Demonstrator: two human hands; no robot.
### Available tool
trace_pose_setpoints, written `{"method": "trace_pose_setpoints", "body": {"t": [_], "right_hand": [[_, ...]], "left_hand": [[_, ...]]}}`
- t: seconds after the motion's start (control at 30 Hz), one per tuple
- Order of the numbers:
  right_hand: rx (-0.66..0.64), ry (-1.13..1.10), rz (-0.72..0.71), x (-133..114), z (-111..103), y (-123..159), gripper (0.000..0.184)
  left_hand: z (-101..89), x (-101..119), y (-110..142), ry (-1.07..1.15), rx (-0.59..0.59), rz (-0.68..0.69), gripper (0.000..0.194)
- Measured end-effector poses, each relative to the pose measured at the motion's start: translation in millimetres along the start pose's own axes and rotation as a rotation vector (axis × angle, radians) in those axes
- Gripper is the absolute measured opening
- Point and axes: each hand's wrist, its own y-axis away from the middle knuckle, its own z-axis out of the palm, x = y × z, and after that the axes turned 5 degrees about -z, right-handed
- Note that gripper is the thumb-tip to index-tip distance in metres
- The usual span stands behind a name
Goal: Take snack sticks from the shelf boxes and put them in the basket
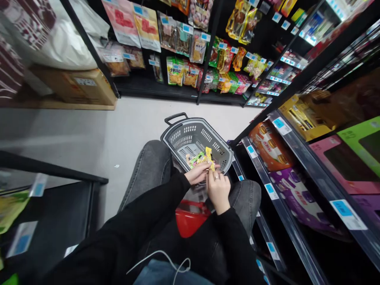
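Note:
Both my hands meet over the near edge of a grey plastic shopping basket [204,134]. Between them is a small yellow snack packet [209,154], standing roughly upright. My left hand [198,173] has its fingers closed on the packet's lower part. From the right, my right hand [218,188], with a ring on one finger, is closed at the packet's bottom end; its fingertips are partly hidden. Several small packets [197,159], green, yellow and pinkish, lie in the basket just beyond my hands.
A red plastic stool or container [191,219] shows between my legs. Shelves of boxed snacks [271,146] run close on the right. Hanging snack bags [175,71] fill the rack ahead. A cardboard box [80,87] stands at the left, and a black shelf edge [53,168] juts in nearby.

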Motion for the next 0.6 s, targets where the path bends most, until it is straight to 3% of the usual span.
{"method": "trace_pose_setpoints", "body": {"t": [0.1,0.17,0.23,0.3,0.37,0.43,0.6], "right_hand": [[0.025,-0.241,-0.01,6,10,6,0.024],[0.151,-0.43,0.2,21,16,3,0.023],[0.261,-0.692,0.481,40,23,-2,0.035],[0.24,-0.997,0.646,57,31,-6,0.047],[0.148,-1.218,0.693,67,37,-6,0.045],[0.11,-1.302,0.732,69,40,-4,0.038],[0.173,-1.323,0.87,64,35,-1,0.033]], "left_hand": [[-6.3,-3,-7,0.091,0.026,-0.003,0.032],[-9.1,-4,-10,0.074,0.008,-0.014,0.033],[-10.0,-6,-11,0.034,-0.034,-0.046,0.034],[-9.5,-9,-12,-0.024,-0.091,-0.095,0.034],[-8.5,-12,-12,-0.072,-0.143,-0.145,0.034],[-8.1,-15,-13,-0.104,-0.189,-0.185,0.035],[-9.6,-14,-13,-0.187,-0.266,-0.224,0.034]]}}
